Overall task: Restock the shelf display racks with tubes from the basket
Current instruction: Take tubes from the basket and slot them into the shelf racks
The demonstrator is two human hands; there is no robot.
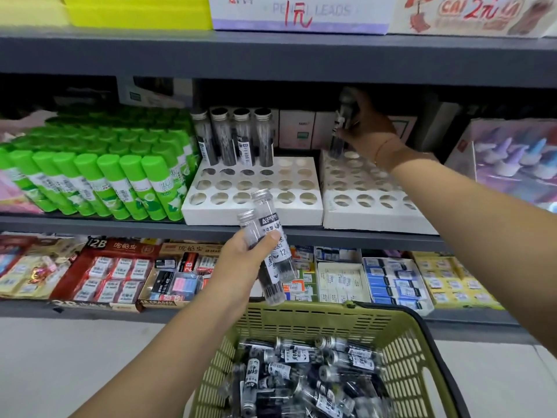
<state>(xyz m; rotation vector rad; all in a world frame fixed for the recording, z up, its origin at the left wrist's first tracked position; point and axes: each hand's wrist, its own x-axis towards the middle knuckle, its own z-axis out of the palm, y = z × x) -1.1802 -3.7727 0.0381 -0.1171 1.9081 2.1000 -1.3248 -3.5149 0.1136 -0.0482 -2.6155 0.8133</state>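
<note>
Raised tube: one tube (339,131) in the upper right of centre. Its long axis is near upright, with the blurred cap at the top and the base down over the back left holes of the right rack (370,206). Whether the base sits in a hole cannot be told.
Right hand: the right hand (366,125) has its fingers curled round the raised tube, clamped on its middle.
Pair of tubes: two tubes (272,251) at the centre of the frame, in front of the shelf edge (90,224) and above the basket. Their long axes are tilted, with the silver caps to the upper left and the bases to the lower right.
Left hand: the left hand (244,257) has its thumb across the front and its fingers wrapped behind, gripping both tubes together.
Standing tubes: four tubes (235,137) upright in the back row of the left rack (253,211), caps up and side by side.
Racks: both are white with round holes and stand just beside each other. The front rows of holes show open.
Headroom: the upper shelf board (271,55) lies close above the right hand and the raised cap.
Left side: green glue sticks (105,182) are packed just beside the standing tubes.
Basket: a green basket (301,318) at the bottom of the frame, with loose tubes (316,369) piled inside, pointing every way.
Below: boxes of erasers (114,273) on the lower shelf.
</note>
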